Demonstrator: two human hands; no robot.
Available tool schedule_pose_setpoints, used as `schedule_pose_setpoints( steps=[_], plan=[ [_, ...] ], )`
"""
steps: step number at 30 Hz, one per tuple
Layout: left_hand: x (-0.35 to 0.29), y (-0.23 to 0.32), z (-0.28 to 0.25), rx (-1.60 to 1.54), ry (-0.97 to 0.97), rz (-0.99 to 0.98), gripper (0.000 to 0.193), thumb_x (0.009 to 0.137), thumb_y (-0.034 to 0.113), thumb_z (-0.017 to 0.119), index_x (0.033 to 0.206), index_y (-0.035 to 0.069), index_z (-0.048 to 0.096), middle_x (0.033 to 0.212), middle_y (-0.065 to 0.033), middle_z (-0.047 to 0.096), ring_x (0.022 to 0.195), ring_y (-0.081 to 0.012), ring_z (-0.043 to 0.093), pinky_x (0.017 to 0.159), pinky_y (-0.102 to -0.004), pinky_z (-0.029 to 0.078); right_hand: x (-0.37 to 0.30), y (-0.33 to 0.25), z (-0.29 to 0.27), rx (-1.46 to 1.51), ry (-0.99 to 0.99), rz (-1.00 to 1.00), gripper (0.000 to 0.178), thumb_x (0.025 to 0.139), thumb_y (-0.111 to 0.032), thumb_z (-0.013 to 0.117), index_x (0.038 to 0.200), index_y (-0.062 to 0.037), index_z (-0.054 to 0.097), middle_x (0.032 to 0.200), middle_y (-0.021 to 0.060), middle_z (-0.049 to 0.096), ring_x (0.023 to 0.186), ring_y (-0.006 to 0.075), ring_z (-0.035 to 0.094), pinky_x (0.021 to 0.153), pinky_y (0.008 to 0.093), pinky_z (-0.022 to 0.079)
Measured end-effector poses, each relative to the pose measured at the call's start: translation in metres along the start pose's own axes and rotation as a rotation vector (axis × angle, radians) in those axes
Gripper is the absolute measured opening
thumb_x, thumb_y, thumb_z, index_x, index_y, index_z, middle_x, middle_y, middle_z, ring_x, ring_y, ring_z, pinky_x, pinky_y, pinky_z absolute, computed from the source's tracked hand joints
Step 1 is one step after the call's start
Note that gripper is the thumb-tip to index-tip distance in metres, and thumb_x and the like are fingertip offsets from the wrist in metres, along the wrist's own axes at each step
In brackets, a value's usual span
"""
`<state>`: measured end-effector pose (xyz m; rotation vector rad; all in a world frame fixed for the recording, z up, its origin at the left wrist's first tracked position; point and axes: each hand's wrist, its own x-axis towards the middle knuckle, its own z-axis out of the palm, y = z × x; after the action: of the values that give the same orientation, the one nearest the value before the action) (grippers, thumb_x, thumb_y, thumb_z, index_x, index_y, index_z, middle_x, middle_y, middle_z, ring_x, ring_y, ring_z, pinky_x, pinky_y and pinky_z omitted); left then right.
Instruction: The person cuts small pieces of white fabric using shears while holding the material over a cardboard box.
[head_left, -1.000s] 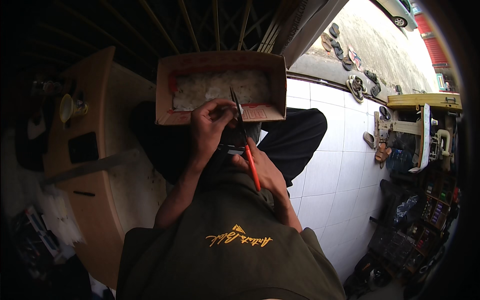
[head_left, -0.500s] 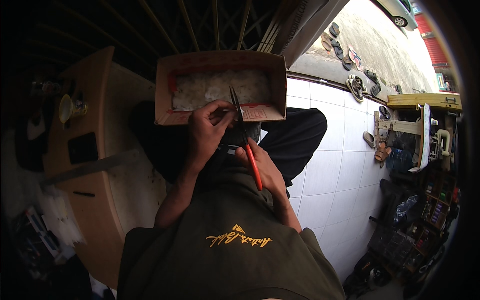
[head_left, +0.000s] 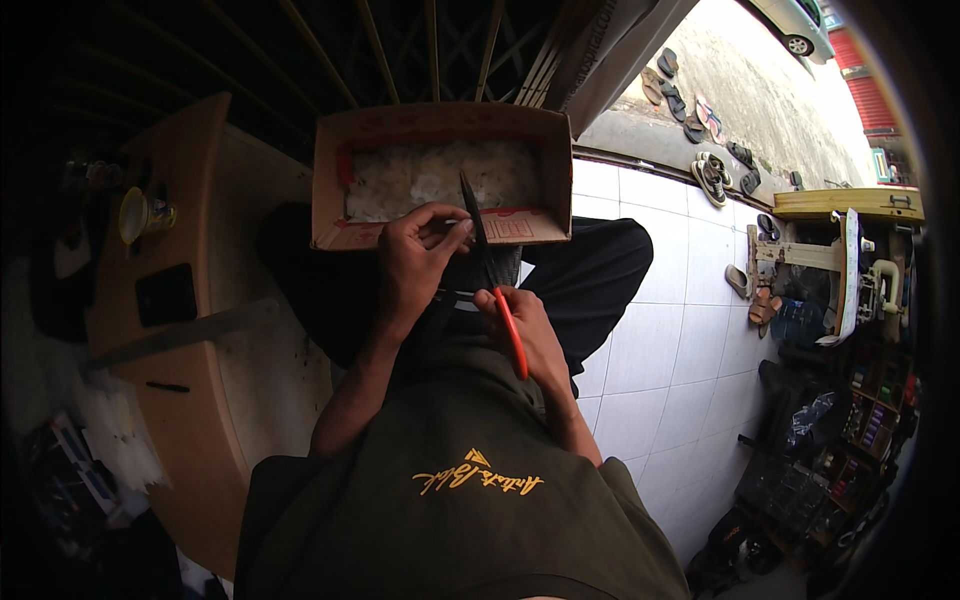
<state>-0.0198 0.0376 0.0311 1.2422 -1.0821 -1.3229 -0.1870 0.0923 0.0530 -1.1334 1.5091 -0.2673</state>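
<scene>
My right hand [head_left: 532,335] is closed round the red-orange handle of a pair of scissors [head_left: 511,332]. Their long dark blades point away from me, over the near wall of a cardboard box [head_left: 329,185], and look closed together. Beside the blades, my left hand [head_left: 412,262] has its thumb and fingers pinched; whatever is between them is too small to make out. Whitish, fluffy-looking bits [head_left: 430,172] cover the bottom of the box, which stands open in front of my crossed legs.
Left of me stands a wooden table [head_left: 190,420] with a black flat object [head_left: 167,296], a pen [head_left: 167,387] and a tub [head_left: 134,216]. A metal folding gate [head_left: 433,50] rises behind the box. White floor tiles [head_left: 650,330] and several sandals and shoes [head_left: 711,178] lie to the right.
The scissor blades, slightly parted before, have come together, and the handle has turned a little in my right hand. My left hand stays almost in place.
</scene>
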Motion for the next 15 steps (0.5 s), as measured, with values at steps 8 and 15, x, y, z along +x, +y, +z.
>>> schedule_pose_setpoints(
  steps=[8, 15],
  plan=[
    [0.002, -0.003, 0.001, -0.251, 0.074, -0.028, 0.014, 0.089, -0.001, 0.068, 0.101, -0.005, 0.066, 0.092, -0.0085, 0.069, 0.082, -0.0121, 0.067, 0.076, -0.0251, 0.057, 0.004, 0.022, 0.005, -0.045, -0.092, -0.278, 0.077, 0.090, -0.067, 0.051, 0.116, 0.0057, 0.049, 0.092, 0.0284, 0.064, 0.093, 0.0471, 0.063, 0.079, 0.0476, 0.047],
    [0.002, -0.001, 0.000, -0.251, 0.069, -0.004, 0.013, 0.088, -0.002, 0.068, 0.101, -0.004, 0.066, 0.094, -0.0087, 0.069, 0.086, -0.0129, 0.067, 0.083, -0.0263, 0.057, 0.003, 0.019, 0.007, -0.088, -0.105, -0.221, 0.078, 0.090, -0.067, 0.050, 0.123, 0.0031, 0.042, 0.091, 0.0285, 0.063, 0.093, 0.0475, 0.062, 0.078, 0.0489, 0.047]
  ],
)
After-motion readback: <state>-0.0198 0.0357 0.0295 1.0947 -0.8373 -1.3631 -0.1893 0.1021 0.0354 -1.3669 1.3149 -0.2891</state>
